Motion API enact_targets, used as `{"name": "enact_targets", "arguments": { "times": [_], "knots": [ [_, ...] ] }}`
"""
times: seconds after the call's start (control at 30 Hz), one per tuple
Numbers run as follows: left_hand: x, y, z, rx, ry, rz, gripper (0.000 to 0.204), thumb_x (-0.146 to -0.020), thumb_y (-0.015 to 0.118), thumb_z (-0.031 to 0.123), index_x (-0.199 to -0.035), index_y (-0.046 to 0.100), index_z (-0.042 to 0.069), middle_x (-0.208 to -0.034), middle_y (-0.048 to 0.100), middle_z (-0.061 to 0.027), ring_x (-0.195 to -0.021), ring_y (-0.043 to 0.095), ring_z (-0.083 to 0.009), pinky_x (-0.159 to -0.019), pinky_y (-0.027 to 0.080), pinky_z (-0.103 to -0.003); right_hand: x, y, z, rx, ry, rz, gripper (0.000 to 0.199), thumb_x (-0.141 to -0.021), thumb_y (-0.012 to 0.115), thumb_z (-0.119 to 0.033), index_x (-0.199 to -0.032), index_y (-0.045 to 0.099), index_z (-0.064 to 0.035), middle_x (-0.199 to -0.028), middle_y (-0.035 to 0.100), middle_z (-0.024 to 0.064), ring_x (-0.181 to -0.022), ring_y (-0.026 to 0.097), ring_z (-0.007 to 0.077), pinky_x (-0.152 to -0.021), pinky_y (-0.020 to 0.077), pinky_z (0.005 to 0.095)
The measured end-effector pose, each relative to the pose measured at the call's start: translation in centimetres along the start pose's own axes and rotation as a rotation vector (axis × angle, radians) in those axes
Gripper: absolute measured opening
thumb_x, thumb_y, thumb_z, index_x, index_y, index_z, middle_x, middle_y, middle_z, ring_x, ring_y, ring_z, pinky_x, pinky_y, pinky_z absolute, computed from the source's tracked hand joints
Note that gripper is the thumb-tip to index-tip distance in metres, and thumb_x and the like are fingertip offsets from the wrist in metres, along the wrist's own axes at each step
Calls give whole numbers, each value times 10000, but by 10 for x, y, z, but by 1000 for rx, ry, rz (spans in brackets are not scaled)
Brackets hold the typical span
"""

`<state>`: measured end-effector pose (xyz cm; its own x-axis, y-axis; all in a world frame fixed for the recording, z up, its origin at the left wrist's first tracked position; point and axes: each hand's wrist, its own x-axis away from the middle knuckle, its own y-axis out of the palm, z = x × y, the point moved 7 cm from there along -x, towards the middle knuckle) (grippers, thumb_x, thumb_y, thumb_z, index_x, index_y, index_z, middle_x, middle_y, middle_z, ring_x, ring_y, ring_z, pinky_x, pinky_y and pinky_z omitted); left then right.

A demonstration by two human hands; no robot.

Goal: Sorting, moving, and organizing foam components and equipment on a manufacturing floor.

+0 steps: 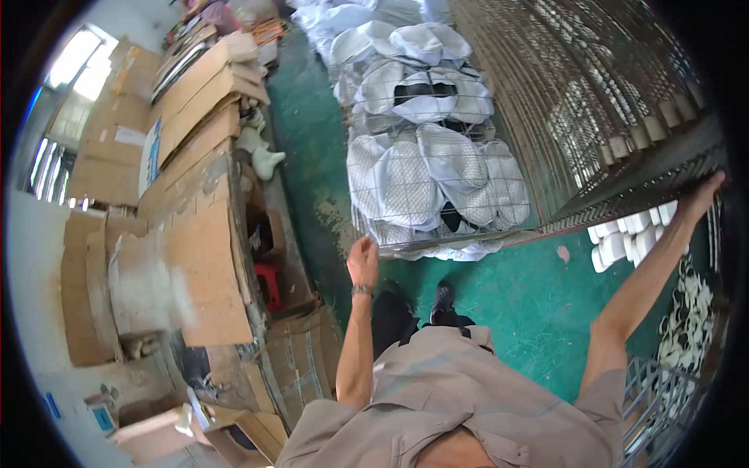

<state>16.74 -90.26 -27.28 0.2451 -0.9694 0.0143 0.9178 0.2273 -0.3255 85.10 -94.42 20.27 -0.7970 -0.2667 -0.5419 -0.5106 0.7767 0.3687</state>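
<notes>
In front of me stands a wire cage (441, 238) filled with white mesh fabric pieces (398, 187), some of them shaped like shoe uppers. My left hand (363, 262), a watch on its wrist, is closed at the near left corner of this cage, fingers curled round its edge. Far out to the right, my arm stretches to a tall dark metal rack (624, 199) with slatted, perforated sides. My right hand (704, 193) is closed on its near outer edge; the fingertips are partly hidden. The rack adjoins the cage's right side.
Along the left runs a workbench covered with cardboard (207, 273); a white shoe last (265, 161) juts from its side. A red stool (268, 285) sits under it. White blocks (633, 238) and a grey plastic crate (655, 398) are at right. Another person (214, 14) is far off.
</notes>
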Motion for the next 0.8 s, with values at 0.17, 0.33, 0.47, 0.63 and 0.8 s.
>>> {"name": "enact_targets", "arguments": {
  "times": [0.17, 0.33, 0.47, 0.63, 0.8],
  "knots": [
    [46, 74, 10, 49, -20, -302, 347, -929, 668, 274, -1148, 672, 4, -1011, 723, -136, -938, 673, -174, -866, 511, -332, 2, -9, -3, 385, 119, 252, 940, -920, 490, -708, -1420, 439, 86, -1384, 552, 213, -1247, 534, 342, -1058, 407, 432],
    [83, 168, 75, 56, 114, -629, 299, -939, 657, 207, -1172, 658, 19, -1039, 713, -131, -941, 693, -212, -839, 543, -328, -28, -45, 22, 581, 22, 259, 1022, -910, 321, -804, -1063, 658, 149, -1012, 674, 290, -978, 583, 308, -900, 436, 423],
    [109, 223, 183, 114, 314, -729, 271, -947, 644, 177, -1168, 650, 20, -1023, 708, -94, -919, 682, -187, -807, 539, -315, 9, -7, -13, 555, -125, 102, 803, -984, 366, -671, -882, 623, 83, -804, 656, 208, -792, 566, 271, -755, 430, 441],
    [170, 275, 344, 97, 592, -514, 274, -904, 633, 87, -1157, 642, -16, -1071, 678, -150, -993, 638, -312, -896, 498, -393, 10, -13, -8, 217, -25, -39, 577, -989, 516, -505, -901, 649, 50, -790, 649, 236, -752, 645, 339, -706, 473, 427],
    [222, 332, 461, 157, 1018, 90, 564, -908, 628, 129, -1386, 424, -90, -1439, 413, -254, -1322, 418, -391, -1092, 367, -499, 2, -13, -3, 72, 77, -357, 417, -915, 666, -384, -984, 642, 27, -847, 669, 234, -829, 652, 422, -734, 503, 455]
  ]
}}
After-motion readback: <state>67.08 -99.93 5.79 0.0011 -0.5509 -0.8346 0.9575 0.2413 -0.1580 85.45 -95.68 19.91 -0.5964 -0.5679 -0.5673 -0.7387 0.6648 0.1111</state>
